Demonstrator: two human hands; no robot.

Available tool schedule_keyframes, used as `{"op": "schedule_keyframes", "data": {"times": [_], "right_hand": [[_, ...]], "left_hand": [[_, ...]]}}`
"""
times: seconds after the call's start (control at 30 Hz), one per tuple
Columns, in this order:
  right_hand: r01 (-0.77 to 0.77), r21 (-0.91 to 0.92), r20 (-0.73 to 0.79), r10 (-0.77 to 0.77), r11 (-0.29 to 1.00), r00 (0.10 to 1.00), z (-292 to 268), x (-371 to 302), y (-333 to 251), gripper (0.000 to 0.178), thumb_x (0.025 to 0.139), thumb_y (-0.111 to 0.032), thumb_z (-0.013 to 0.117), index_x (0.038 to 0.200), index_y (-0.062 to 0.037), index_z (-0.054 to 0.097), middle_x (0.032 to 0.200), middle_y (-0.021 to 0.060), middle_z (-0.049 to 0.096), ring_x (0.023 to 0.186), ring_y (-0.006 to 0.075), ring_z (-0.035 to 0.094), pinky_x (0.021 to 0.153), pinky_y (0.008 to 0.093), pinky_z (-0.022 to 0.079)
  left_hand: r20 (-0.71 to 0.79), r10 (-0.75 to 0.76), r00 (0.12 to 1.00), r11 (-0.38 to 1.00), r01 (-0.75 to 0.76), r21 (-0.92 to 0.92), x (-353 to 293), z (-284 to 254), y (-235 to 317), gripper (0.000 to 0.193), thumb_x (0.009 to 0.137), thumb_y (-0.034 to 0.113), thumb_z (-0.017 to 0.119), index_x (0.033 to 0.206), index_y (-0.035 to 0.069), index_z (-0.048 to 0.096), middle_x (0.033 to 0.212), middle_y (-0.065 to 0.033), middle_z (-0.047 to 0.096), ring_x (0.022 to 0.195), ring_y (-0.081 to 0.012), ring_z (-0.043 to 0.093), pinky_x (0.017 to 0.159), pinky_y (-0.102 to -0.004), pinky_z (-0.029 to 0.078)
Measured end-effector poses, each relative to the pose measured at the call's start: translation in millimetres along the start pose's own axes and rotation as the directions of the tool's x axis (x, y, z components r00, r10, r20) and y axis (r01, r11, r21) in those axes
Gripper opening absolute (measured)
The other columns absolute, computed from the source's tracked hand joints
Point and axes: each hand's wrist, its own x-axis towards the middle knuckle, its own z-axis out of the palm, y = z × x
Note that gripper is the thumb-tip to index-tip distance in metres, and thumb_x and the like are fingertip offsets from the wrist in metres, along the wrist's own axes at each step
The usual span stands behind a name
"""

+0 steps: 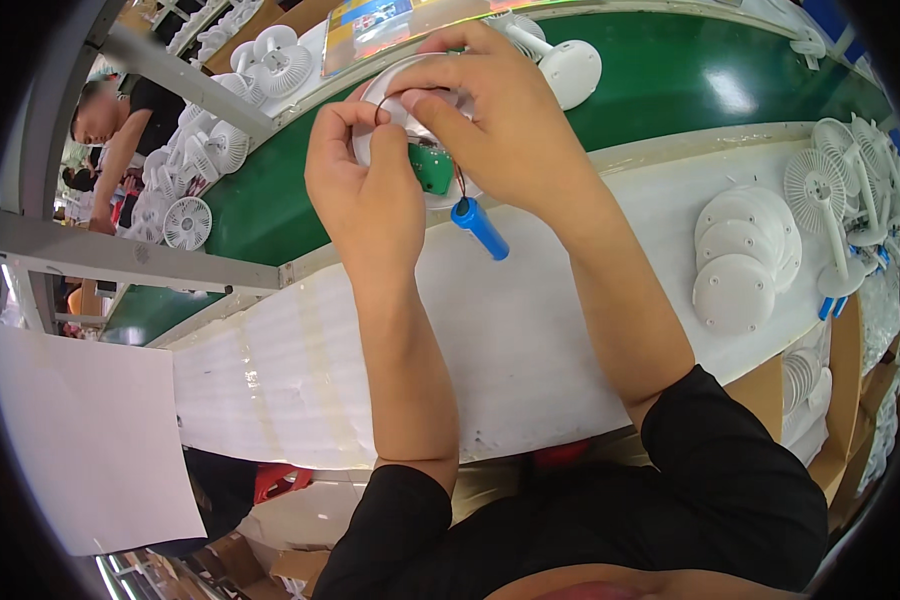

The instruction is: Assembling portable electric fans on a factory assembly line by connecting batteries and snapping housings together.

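Observation:
A white round fan base (368, 152) is held up over the far edge of the bench, between my two hands. My left hand (365, 190) is closed at its near left side, thumb and forefinger by a thin dark wire (382, 103). Curled over the far right side, my right hand (500, 120) pinches at the same wire with thumb and forefinger. My fingers partly hide the inside of the base. A green circuit board (431, 170) shows below them. From it a blue cylindrical battery (481, 229) hangs on dark leads.
White round covers (734, 293) lie stacked at the right, beside assembled white fans (820, 190). Beyond the bench (510, 350) runs a green belt (670, 90) carrying another fan (570, 72). A metal frame (140, 255) stands at left; a co-worker (135, 120) is behind it.

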Motion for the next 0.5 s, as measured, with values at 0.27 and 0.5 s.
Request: {"op": "schedule_keyframes", "data": {"times": [0.27,0.5], "right_hand": [[0.052,0.031,0.143,-0.056,0.998,0.988,-20.6,13.7,7.1,0.014,0.084,-0.013,0.064,0.09,-0.0068,0.075,0.092,0.0096,0.06,0.073,0.0213,0.058,0.067,0.0322,0.048],[-0.027,-0.182,0.213,0.066,0.983,0.975,-44.0,24.4,-23.6,0.011,0.076,-0.006,0.06,0.087,-0.002,0.061,0.088,0.0117,0.061,0.081,0.0206,0.055,0.074,0.0281,0.046]], "left_hand": [[0.08,-0.035,0.996,0.953,0.057,-0.298,-2.7,1.1,15.4,0.021,0.082,-0.005,0.049,0.101,0.002,0.055,0.089,-0.0098,0.061,0.075,-0.0112,0.053,0.067,-0.0193,0.04],[0.156,-0.101,0.983,0.88,0.162,-0.447,-6.7,12.4,22.7,0.021,0.082,-0.007,0.049,0.099,0.002,0.055,0.087,-0.0093,0.061,0.074,-0.0105,0.052,0.064,-0.0194,0.04]]}}
